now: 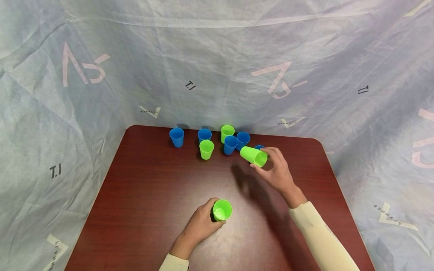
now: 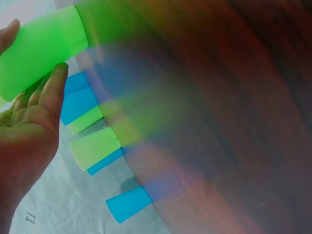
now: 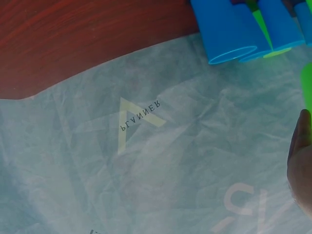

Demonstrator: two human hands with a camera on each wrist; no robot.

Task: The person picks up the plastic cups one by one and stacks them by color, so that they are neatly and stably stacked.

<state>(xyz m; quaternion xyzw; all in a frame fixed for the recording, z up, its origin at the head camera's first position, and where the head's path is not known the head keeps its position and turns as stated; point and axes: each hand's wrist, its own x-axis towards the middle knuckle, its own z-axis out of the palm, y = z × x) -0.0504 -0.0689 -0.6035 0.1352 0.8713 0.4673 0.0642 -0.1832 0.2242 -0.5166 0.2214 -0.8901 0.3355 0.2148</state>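
Note:
Near the front middle of the table, my left hand grips a green cup by its side, its mouth facing up. In the left wrist view, the left hand's fingers and thumb lie around that cup. Farther right and back, my right hand holds another green cup tipped on its side above the table, its shadow falling below. A blue cup is mostly hidden behind it. Only part of the right hand and a sliver of green cup show in the right wrist view.
Along the back of the dark red table stand several upright cups, among them blue cups and green cups. A grey printed cloth hangs behind and at both sides.

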